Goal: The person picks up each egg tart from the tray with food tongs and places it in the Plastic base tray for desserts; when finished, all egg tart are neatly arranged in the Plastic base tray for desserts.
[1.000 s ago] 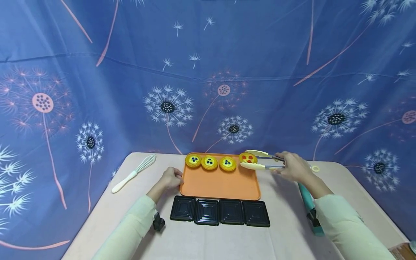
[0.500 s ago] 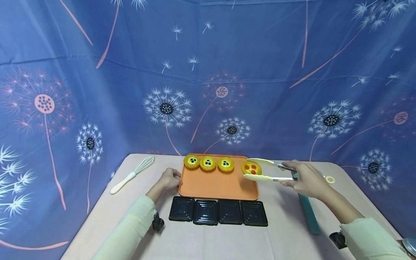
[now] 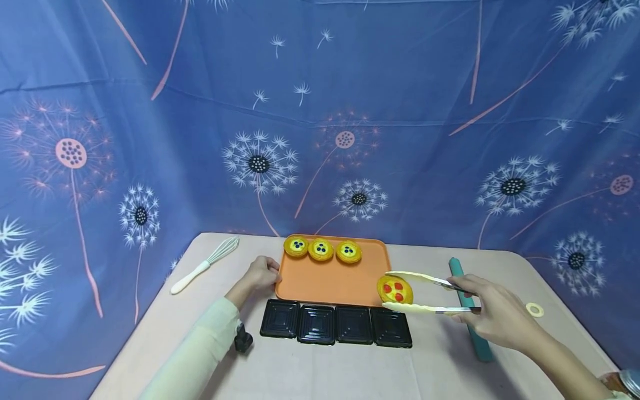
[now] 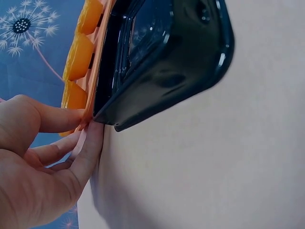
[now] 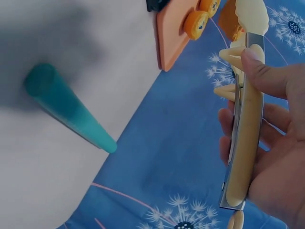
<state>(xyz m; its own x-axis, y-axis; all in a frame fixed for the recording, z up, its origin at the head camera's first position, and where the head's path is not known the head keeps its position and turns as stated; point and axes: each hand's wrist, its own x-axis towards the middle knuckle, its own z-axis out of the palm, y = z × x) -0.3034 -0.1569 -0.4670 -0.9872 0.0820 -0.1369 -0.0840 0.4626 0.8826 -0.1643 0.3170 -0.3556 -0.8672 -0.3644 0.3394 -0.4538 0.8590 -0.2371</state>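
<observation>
My left hand [image 3: 261,273] pinches the left rim of an orange tray [image 3: 325,284]; in the left wrist view the thumb [image 4: 62,118] lies on one side of the rim and fingers on the other. Three blueberry-topped egg tarts [image 3: 320,250] sit along the tray's far edge. My right hand [image 3: 500,314] grips metal tongs [image 3: 420,309] with cream tips. Between the tips is a tart with red pieces [image 3: 393,288], held above the tray's front right corner. In the right wrist view that tart [image 5: 229,21] is partly hidden behind a tip.
Several black square plastic trays [image 3: 317,324] stand in a row before the orange tray. A white whisk [image 3: 206,265] lies at the left. Under my right hand lies a teal rod [image 3: 481,343]. A lidded jar [image 3: 631,380] shows at the lower right edge.
The tongs have carried the red-topped tart from the tray's far right corner toward me, to above its front right corner. My left hand has stayed on the rim.
</observation>
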